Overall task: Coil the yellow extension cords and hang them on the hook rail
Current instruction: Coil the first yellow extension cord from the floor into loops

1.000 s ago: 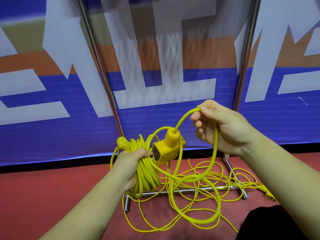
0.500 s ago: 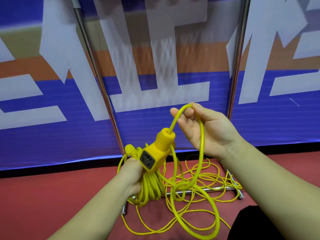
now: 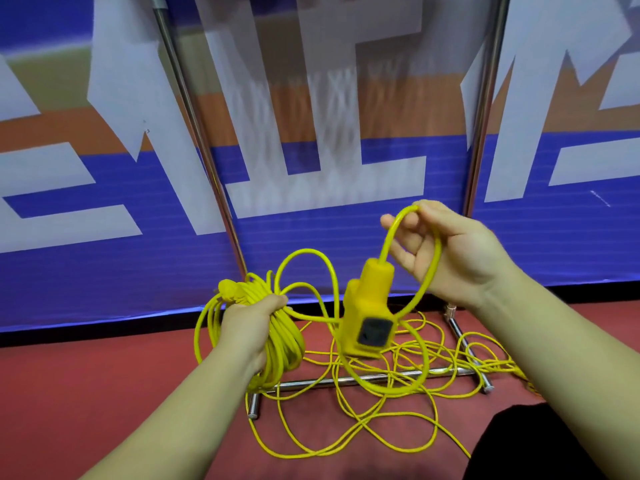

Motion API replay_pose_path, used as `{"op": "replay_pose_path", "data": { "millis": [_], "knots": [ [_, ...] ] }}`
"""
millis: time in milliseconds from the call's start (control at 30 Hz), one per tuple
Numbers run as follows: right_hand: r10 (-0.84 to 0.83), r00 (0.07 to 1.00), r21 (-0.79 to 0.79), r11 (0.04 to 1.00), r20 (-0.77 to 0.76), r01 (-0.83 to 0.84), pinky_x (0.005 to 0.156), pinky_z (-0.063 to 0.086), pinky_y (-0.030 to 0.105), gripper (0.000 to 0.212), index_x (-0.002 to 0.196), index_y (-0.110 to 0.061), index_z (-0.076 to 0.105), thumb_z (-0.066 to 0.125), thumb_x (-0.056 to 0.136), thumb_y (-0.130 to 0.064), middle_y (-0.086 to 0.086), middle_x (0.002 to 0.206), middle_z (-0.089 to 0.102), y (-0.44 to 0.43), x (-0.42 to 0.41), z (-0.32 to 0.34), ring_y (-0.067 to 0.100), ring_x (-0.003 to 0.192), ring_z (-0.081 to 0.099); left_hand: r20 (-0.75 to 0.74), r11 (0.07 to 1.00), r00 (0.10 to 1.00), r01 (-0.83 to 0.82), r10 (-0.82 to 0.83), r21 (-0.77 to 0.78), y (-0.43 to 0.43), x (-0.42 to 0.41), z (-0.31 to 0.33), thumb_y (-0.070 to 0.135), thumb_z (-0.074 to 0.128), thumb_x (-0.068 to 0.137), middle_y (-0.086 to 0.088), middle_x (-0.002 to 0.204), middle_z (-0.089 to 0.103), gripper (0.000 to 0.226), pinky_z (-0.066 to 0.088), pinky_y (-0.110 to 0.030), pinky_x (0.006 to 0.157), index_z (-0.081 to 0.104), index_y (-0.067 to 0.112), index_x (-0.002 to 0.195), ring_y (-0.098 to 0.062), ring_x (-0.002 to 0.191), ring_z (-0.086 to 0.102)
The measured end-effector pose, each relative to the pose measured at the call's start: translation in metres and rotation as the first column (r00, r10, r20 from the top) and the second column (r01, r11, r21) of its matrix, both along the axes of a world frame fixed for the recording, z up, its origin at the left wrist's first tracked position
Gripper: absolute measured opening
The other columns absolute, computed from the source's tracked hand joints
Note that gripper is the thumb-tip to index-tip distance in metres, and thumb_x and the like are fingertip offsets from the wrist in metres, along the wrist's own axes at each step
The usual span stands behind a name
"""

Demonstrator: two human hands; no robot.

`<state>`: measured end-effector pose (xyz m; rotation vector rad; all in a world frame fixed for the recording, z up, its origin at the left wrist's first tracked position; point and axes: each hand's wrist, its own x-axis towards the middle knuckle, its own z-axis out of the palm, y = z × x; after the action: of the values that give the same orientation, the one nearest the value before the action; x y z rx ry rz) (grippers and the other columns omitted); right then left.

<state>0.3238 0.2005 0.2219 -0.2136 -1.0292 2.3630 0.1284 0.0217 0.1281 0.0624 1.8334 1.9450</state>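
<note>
A blue, white and orange banner wall point(image 3: 104, 271) stands behind a red floor point(image 3: 86, 393). Two slanting metal poles point(image 3: 197, 133) rise in front of it from a chrome base bar point(image 3: 363, 377) that lies on the floor near its back edge.

In the head view, the left hand point(image 3: 249, 323) grips a coiled bundle point(image 3: 284, 341) of thin yellow cord, its fingers wrapped round the middle of the coil, which is held in the air above the left end of the base bar. The right hand point(image 3: 457, 251) is raised higher and pinches a thick cord point(image 3: 401, 389) between thumb and forefinger, the other fingers loosely spread. From that pinch the cord runs down to a yellow socket block point(image 3: 369, 317) hanging between the two hands, and its other side sweeps down in a wide loop below the block. More loose cords point(image 3: 346, 445) lie tangled on the floor over and around the base bar. Dark clothing point(image 3: 536, 445) shows at the floor's near right corner.
</note>
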Motion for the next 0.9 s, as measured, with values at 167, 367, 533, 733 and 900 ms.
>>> {"op": "replay_pose_path", "data": {
  "millis": [167, 367, 533, 733, 900],
  "knots": [
    [-0.172, 0.983, -0.076, 0.981, 0.061, 0.177, 0.088, 0.053, 0.038, 0.019, 0.088, -0.021, 0.060, 0.048, 0.103, -0.022, -0.003, 0.086, 0.074, 0.015, -0.004, -0.009, 0.019, 0.104, 0.071, 0.058, 0.998, 0.997, -0.045, 0.047, -0.038, -0.004, -0.007, -0.004, 0.007, 0.081, 0.073, -0.021, 0.079, 0.065, 0.017, 0.055, -0.052, 0.070, 0.069, 0.002, 0.084, -0.033, 0.070, 0.066],
    [-0.236, 0.884, 0.194, 0.966, 0.404, 0.170, 0.043, 0.041, 0.017, 0.016, 0.109, -0.014, 0.054, 0.053, 0.098, -0.002, 0.011, 0.095, 0.070, 0.020, -0.013, -0.031, 0.005, 0.047, 0.055, 0.047, 0.997, 0.996, -0.075, 0.075, 0.003, -0.008, -0.007, 0.001, 0.013, 0.085, 0.063, -0.023, 0.083, 0.066, 0.031, 0.054, -0.069, 0.077, 0.069, 0.004, 0.087, -0.039, 0.075, 0.068],
    [-0.271, 0.714, 0.432, 0.901, 0.646, -0.049, 0.050, 0.044, 0.023, 0.017, 0.106, -0.009, 0.058, 0.060, 0.093, 0.002, 0.011, 0.073, 0.071, 0.030, -0.013, -0.054, 0.013, 0.046, 0.058, 0.034, 0.998, 0.998, -0.050, 0.048, 0.044, -0.013, -0.010, 0.009, 0.010, 0.084, 0.067, -0.026, 0.085, 0.065, 0.032, 0.049, -0.078, 0.076, 0.069, 0.000, 0.093, -0.041, 0.076, 0.068],
    [-0.316, 0.521, 0.568, 0.691, 0.793, -0.446, 0.042, 0.037, 0.019, 0.012, 0.096, -0.004, 0.065, 0.065, 0.086, 0.003, 0.019, 0.079, 0.073, 0.028, -0.010, -0.075, 0.017, 0.050, 0.054, 0.050, 0.992, 0.999, -0.020, 0.014, 0.127, -0.021, -0.012, 0.025, 0.004, 0.074, 0.084, -0.014, 0.067, 0.063, 0.010, 0.057, -0.044, 0.062, 0.066, 0.003, 0.079, -0.027, 0.055, 0.064],
    [-0.409, 0.369, 0.528, 0.404, 0.835, -0.747, 0.054, 0.046, 0.027, 0.021, 0.097, -0.009, 0.068, 0.077, 0.083, -0.022, 0.007, 0.075, 0.069, 0.011, -0.011, -0.081, 0.017, 0.060, 0.058, 0.013, 0.978, 0.998, 0.062, -0.066, 0.199, -0.029, -0.006, 0.039, 0.005, 0.074, 0.085, -0.016, 0.074, 0.060, 0.009, 0.057, -0.041, 0.063, 0.066, 0.003, 0.081, -0.026, 0.057, 0.063]
  ]
}}
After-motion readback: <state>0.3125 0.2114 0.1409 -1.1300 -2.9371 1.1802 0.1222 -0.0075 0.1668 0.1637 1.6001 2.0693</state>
